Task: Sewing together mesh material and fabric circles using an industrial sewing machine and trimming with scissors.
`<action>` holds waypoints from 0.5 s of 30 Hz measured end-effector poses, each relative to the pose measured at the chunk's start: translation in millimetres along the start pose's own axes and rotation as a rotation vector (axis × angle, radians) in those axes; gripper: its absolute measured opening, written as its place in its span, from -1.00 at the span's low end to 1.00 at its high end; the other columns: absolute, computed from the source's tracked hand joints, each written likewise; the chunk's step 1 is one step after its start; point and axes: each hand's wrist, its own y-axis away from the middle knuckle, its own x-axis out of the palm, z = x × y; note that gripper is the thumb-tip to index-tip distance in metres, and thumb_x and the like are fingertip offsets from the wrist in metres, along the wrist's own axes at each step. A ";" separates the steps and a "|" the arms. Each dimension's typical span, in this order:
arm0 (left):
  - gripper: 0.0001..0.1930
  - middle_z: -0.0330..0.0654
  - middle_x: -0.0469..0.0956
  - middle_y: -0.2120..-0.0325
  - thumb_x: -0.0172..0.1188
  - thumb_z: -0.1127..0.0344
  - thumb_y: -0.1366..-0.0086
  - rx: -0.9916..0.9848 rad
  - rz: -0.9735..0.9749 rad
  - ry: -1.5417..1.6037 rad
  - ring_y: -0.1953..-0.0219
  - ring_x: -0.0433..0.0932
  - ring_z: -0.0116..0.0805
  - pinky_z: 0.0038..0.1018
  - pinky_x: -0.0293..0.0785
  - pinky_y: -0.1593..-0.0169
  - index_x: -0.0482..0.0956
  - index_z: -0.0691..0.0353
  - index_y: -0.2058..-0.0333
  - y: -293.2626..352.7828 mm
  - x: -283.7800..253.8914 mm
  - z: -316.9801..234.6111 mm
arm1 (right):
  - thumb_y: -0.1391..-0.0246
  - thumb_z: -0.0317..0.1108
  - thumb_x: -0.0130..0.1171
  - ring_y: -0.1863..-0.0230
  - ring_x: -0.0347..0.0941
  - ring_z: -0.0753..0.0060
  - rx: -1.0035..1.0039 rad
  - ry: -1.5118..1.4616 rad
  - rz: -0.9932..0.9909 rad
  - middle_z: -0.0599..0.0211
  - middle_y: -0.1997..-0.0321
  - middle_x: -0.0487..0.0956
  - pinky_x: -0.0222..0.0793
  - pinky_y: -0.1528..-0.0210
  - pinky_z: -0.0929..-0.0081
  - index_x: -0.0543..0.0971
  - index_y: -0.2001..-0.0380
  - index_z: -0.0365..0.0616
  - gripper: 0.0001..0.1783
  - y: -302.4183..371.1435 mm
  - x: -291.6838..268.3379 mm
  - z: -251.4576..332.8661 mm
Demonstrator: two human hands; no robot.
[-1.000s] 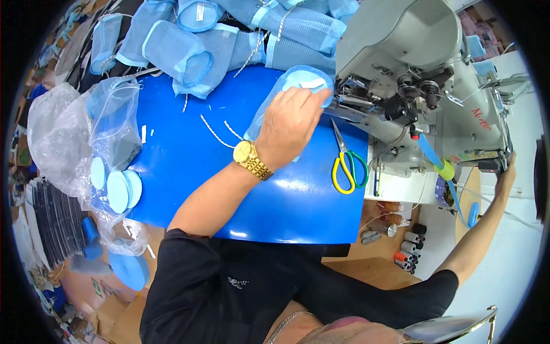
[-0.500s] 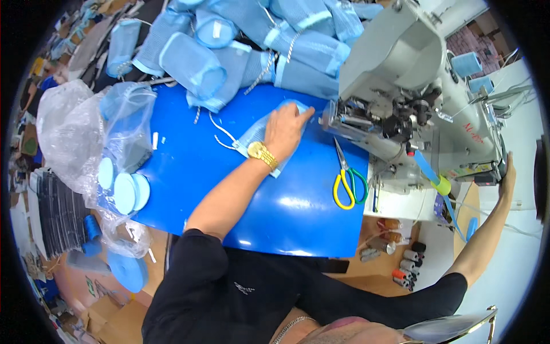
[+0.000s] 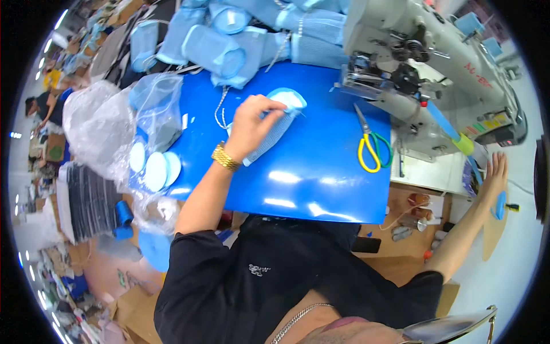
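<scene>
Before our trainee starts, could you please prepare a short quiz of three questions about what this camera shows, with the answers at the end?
1. True or false: the right hand holds the light-blue mesh bag.
2. Which colour is the wristwatch? A) silver; B) gold; C) black.
3. Fill in: in the picture, the scissors with yellow and green handles lie on the blue tabletop, to the ____ of that mesh bag.

Key: 1. False; the left hand holds it. 2. B. 3. right.

The bag (image 3: 270,139) is pale blue, seemingly gridded.
</scene>
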 end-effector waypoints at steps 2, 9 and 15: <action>-0.88 -0.21 0.60 0.41 0.29 0.38 -0.13 -0.091 -0.031 0.048 0.34 0.51 -0.34 -0.44 0.40 0.25 0.67 0.18 0.32 5.0 -29.5 0.2 | -0.29 -0.31 0.01 0.04 0.49 0.36 0.073 -0.048 -0.106 0.18 0.06 0.55 0.37 -0.01 0.42 0.41 -0.08 -0.30 -0.62 56.2 -3.3 -21.5; -0.86 -0.43 0.54 0.42 0.22 0.33 -0.28 -0.391 -0.085 0.246 0.42 0.37 -0.73 -0.72 0.28 0.35 0.62 0.28 0.26 36.4 -126.2 -32.2 | -0.25 -0.40 0.05 0.39 0.39 0.60 0.343 -0.209 0.452 0.38 0.40 0.50 0.35 0.26 0.64 0.51 0.04 -0.24 -0.75 260.4 102.8 -58.7; -0.86 -0.45 0.53 0.46 0.26 0.37 -0.24 -0.357 -0.126 0.149 0.43 0.40 -0.71 -0.70 0.34 0.34 0.61 0.30 0.28 38.6 -161.4 -53.2 | -0.24 -0.43 0.05 0.35 0.45 0.60 0.336 -0.070 0.686 0.36 0.38 0.55 0.39 0.25 0.63 0.53 0.12 -0.31 -0.79 313.5 124.1 -54.3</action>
